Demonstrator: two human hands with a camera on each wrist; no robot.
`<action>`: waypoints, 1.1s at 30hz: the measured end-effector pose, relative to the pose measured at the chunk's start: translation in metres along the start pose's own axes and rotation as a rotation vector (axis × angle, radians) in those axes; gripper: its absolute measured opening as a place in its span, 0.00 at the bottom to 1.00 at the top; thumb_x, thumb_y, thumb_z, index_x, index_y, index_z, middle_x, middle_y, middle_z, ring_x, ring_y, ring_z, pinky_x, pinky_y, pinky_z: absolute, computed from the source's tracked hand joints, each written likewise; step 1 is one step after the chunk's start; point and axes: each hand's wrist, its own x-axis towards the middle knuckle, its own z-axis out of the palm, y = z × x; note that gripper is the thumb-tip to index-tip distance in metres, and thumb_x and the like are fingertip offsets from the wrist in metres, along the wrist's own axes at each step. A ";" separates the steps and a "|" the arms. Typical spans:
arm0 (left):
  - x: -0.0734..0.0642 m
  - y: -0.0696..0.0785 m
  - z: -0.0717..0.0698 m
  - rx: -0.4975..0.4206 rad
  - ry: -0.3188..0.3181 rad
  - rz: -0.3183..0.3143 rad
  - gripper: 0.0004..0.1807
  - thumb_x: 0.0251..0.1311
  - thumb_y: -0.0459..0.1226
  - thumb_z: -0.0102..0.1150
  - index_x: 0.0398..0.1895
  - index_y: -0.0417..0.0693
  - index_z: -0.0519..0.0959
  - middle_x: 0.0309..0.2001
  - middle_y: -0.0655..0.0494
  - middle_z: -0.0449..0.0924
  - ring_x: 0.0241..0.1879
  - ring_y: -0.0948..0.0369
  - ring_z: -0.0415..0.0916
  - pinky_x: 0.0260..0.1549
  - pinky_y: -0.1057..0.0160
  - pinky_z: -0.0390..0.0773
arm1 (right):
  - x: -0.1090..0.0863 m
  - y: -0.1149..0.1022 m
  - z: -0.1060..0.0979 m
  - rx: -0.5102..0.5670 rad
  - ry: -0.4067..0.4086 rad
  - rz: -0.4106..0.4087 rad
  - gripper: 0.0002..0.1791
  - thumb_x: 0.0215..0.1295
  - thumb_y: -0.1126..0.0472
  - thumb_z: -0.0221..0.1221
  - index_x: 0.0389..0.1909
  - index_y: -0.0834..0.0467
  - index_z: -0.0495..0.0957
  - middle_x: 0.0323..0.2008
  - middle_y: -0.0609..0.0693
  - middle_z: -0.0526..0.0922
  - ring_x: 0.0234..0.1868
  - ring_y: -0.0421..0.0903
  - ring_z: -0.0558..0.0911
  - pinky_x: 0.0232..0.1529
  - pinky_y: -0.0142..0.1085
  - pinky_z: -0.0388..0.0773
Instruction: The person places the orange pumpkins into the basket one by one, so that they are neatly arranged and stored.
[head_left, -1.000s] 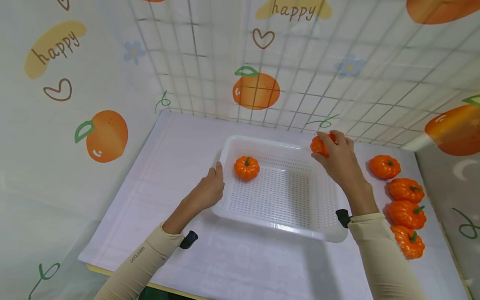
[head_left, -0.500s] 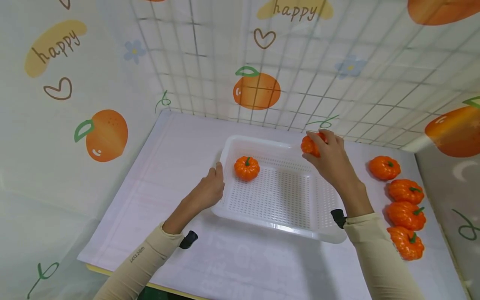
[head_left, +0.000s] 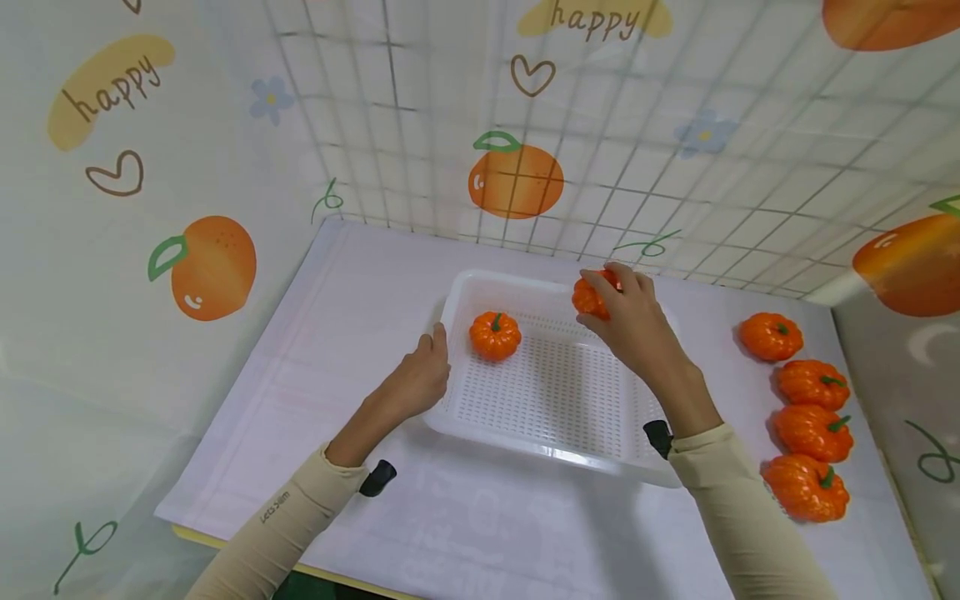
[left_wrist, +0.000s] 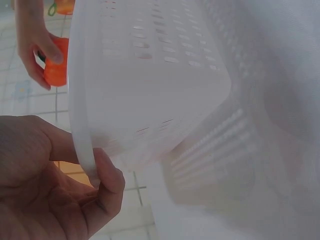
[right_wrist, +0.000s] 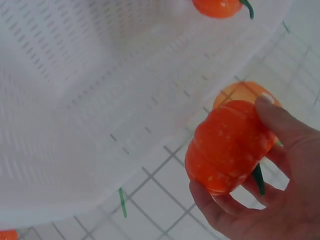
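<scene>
My left hand (head_left: 422,375) pinches the left rim of a white perforated plastic basket (head_left: 555,456); the left wrist view shows thumb and fingers (left_wrist: 111,182) on either side of that rim. In my right hand (head_left: 630,321) is a small orange pumpkin (head_left: 588,297), held over the basket's far side. Seen from the right wrist, the held pumpkin (right_wrist: 227,147) is gripped between thumb and fingertips, its green stem toward the palm. Another orange pumpkin (head_left: 495,336) with a green stem sits inside the basket at the far left.
Several more orange pumpkins (head_left: 813,383) stand in a column along the right side of the white-covered table (head_left: 337,300). Behind the table rises a printed cloth with a grid pattern (head_left: 420,167); another printed sheet (head_left: 90,292) hangs at the left.
My right hand has carried its pumpkin leftward, from the basket's far right corner to over its far side. My left hand and the basket have stayed in place.
</scene>
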 end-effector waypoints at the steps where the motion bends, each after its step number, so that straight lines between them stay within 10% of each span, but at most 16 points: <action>1: 0.000 0.000 0.000 -0.004 -0.001 0.000 0.36 0.66 0.36 0.46 0.69 0.30 0.41 0.51 0.35 0.63 0.24 0.56 0.70 0.19 0.68 0.72 | 0.000 -0.002 0.002 0.000 -0.004 -0.006 0.34 0.54 0.58 0.65 0.63 0.53 0.65 0.62 0.62 0.58 0.59 0.64 0.58 0.42 0.56 0.74; 33: 0.001 -0.003 0.001 -0.023 -0.013 -0.018 0.36 0.66 0.37 0.44 0.69 0.32 0.39 0.54 0.36 0.61 0.27 0.55 0.70 0.23 0.67 0.74 | -0.001 -0.019 0.058 -0.030 -0.172 -0.192 0.32 0.51 0.56 0.67 0.59 0.51 0.69 0.56 0.58 0.64 0.56 0.61 0.62 0.42 0.49 0.76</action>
